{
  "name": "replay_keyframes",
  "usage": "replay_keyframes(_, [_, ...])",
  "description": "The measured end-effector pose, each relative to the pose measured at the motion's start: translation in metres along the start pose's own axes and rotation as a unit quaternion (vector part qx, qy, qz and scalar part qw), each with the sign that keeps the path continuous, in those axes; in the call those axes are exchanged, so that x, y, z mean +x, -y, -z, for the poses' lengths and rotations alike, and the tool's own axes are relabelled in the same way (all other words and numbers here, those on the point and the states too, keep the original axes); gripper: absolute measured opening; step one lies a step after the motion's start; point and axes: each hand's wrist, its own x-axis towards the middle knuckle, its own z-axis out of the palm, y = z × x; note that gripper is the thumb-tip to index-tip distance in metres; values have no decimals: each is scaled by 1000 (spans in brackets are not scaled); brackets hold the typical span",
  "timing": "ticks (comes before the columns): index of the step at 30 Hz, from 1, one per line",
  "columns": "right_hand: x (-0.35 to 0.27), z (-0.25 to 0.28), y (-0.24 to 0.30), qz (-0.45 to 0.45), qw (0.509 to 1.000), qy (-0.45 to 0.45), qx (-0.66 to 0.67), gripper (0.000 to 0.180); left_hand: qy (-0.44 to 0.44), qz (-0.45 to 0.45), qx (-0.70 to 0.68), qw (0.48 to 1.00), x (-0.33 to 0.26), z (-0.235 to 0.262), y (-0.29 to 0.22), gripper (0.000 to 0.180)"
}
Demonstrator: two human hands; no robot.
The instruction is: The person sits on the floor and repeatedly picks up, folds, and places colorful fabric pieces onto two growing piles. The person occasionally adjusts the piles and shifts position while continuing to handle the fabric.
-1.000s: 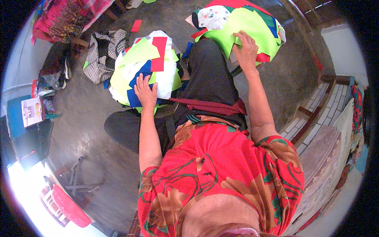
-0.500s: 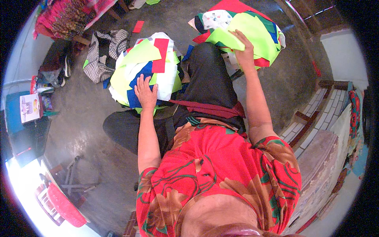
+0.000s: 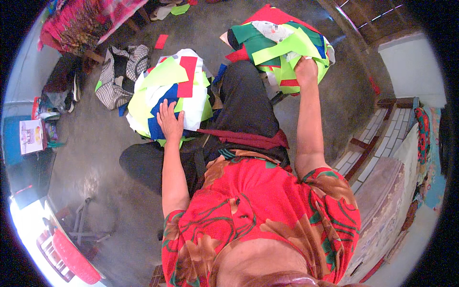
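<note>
A heap of cloth scraps in white, lime, blue and red (image 3: 196, 112) lies on the floor by my left knee. My left hand (image 3: 170, 122) rests on its near side with the fingers spread, holding nothing. A second heap with red, green and lime scraps (image 3: 260, 36) lies beyond my right knee. My right hand (image 3: 306, 72) is closed at the near side of that heap, on a lime cloth scrap (image 3: 289, 44) that stretches across the top. Its fingertips are partly hidden among the folds.
Left of the near heap lies a checkered cloth bag (image 3: 114, 86). A small red scrap (image 3: 161, 41) is on the floor past it. A wooden bench frame (image 3: 370, 150) stands at the right, and a red plastic chair (image 3: 71, 256) at the lower left.
My right hand has moved nearer to me and closed at the heap's edge. The lime cloth there has shifted, baring green cloth beneath. My left hand stays on its heap.
</note>
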Motion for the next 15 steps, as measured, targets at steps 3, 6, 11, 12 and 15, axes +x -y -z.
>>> replay_keyframes(3, [-35, -37, 14, 164, 913, -32, -372, 28, -4, 1, 4, 1000, 1, 4, 1, 50])
replay_keyframes(6, [-49, -48, 3, 213, 905, 29, -367, 21, -7, -2, 3, 1000, -1, 1, 1, 50])
replay_keyframes(11, [-58, -37, -11, 287, 661, 92, -688, 20, -5, -9, -3, 1000, 1, -1, 4, 50])
replay_keyframes(12, [-64, -40, -12, 255, 699, 121, -657, 20, -2, -3, -2, 1000, 0, -1, 5, 51])
replay_keyframes(15, [-71, -52, -5, 268, 680, 90, -676, 20, 1, 4, 0, 1000, -1, 0, 4, 52])
